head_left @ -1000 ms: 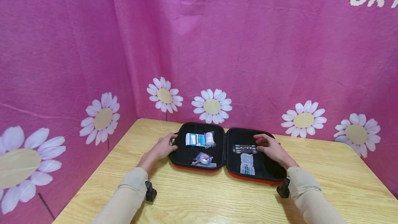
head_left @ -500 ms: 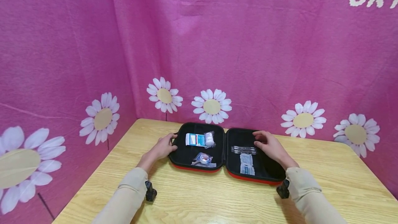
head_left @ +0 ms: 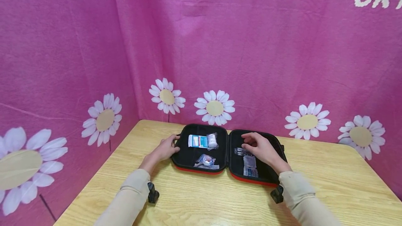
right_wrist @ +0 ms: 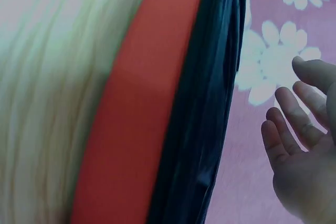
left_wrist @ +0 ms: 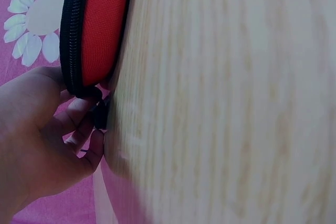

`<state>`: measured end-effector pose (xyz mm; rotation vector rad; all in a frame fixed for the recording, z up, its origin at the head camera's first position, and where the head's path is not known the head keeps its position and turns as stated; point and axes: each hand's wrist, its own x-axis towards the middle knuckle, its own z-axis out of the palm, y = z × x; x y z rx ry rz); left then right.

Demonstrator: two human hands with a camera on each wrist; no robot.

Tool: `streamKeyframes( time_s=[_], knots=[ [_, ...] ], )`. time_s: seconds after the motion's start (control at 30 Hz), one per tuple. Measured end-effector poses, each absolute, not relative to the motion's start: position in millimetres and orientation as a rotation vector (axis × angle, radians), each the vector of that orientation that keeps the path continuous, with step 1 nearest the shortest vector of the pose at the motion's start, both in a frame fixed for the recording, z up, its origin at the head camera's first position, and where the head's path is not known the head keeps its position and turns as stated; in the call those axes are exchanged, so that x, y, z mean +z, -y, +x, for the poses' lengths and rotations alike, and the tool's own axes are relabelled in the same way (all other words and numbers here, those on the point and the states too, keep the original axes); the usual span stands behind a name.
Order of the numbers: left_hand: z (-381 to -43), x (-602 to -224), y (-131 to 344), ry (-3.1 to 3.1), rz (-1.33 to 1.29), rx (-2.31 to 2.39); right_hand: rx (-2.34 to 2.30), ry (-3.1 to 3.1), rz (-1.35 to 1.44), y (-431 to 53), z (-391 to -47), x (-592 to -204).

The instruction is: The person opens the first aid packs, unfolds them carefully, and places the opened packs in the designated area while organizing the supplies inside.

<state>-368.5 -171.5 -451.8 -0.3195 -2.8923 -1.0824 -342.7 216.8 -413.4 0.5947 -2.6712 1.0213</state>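
Observation:
A black-lined case with a red shell (head_left: 185,158) lies unfolded on the table. My left hand (head_left: 164,148) grips its left edge; in the left wrist view the thumb lies at the zipped rim (left_wrist: 74,35) and the fingers curl below by a black strap. Over the right half hovers my right hand (head_left: 262,148), fingers loosely bent and holding nothing, as the right wrist view confirms. Just left of its fingertips are slim clear packets (head_left: 240,151), partly hidden by the hand. Nearer me are pale blue-and-white sachets (head_left: 250,166).
In the case's left half are a blue-and-white packet (head_left: 196,141), a wrapped white roll (head_left: 212,141) and a tape roll in clear plastic (head_left: 207,160). The wooden table (head_left: 201,201) meets a pink flowered curtain (head_left: 251,62) at the back.
My right hand first drew off the slim packets, which now lie slightly spread, then shifted left above the case's right half. The left hand stays at the left edge.

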Motion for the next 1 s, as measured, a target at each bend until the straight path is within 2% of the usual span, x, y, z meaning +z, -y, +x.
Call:
streamKeyframes(
  time_s=[0.63,1.0],
  knots=[
    [-369.1,-454.6,171.6,2.872,-0.33,-1.101,0.975,2.685,0.882,-136.0,-327.5,-423.3],
    [-368.3,-453.9,171.7,2.874,-0.297,-1.113,0.91,2.764,0.857,-119.6,-326.4,-430.2]
  ],
)
